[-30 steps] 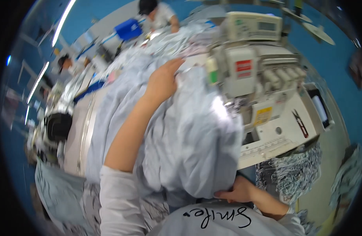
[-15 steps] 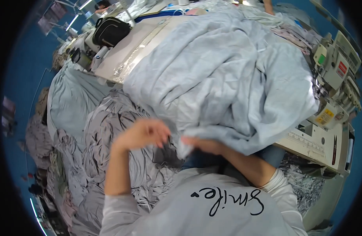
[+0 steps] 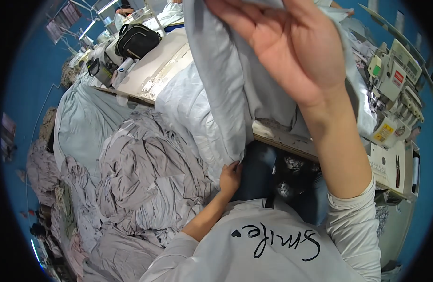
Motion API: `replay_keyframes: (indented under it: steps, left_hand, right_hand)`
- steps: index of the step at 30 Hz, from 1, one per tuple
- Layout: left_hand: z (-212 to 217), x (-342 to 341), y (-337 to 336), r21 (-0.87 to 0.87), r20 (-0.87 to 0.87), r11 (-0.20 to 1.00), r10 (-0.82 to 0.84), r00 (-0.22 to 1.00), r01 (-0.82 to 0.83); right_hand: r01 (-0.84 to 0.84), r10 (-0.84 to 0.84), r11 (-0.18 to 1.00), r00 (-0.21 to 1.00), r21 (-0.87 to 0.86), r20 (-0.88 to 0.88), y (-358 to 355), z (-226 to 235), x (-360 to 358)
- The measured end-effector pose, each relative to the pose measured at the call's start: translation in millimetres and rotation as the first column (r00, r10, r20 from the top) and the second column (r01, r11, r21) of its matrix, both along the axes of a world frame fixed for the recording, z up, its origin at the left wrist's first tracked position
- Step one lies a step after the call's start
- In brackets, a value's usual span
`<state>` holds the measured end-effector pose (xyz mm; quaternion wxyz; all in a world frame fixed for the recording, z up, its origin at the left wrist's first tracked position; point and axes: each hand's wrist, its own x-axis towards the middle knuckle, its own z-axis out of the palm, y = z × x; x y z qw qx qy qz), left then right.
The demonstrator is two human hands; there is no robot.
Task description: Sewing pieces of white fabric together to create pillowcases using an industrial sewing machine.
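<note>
A large sheet of light grey-blue fabric [image 3: 216,89] rises from my lap side to the top of the view and hangs in long folds. At its lower edge, my left hand [image 3: 231,176] is closed, pinching the fabric between thumb and fingers. High up and close to the camera, my right hand [image 3: 301,51] is raised with its palm toward me. The fabric hangs from and behind this hand, held up by its fingers; the fingertips are cut off by the upper edge.
A pale worktable [image 3: 171,58] lies beyond, with a black bag [image 3: 137,40] at its far left. On the right stands a sewing machine [image 3: 395,89]. Heaps of grey-brown fabric [image 3: 146,164] and pale green-blue cloth [image 3: 82,122] lie at my left.
My right hand has swung up and forward, lifting the fabric off the table. My left hand has moved right and down and now grips its edge. The table's front edge has come into view.
</note>
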<state>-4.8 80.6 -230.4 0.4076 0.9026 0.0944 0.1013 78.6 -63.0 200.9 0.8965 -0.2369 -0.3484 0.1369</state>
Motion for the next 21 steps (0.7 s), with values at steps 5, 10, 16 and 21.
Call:
replay_keyframes:
  steps: [5,10,16,21]
  left_hand:
    - [-10,41,8,-0.047,-0.246,0.998,0.039,0.969,-0.052]
    - [-8,48,26,0.205,-0.219,0.965,-0.12,0.968,0.166]
    - [220,13,9,-0.861,0.117,0.391,-0.473,0.874,0.326]
    - [429,86,-27,-0.671,0.74,-0.47,-0.481,0.47,0.574]
  right_hand:
    - [0.066,-0.071,0.997,0.993,0.051,0.093,-21,2,8]
    - [0.134,-0.133,0.991,0.989,-0.006,0.07,-45,6,6]
    - [0.189,-0.238,0.421,0.967,-0.887,0.092,-114,-45,-21]
    - [0.222,-0.033,0.388,0.973,-0.894,0.228,-117,-110,-60]
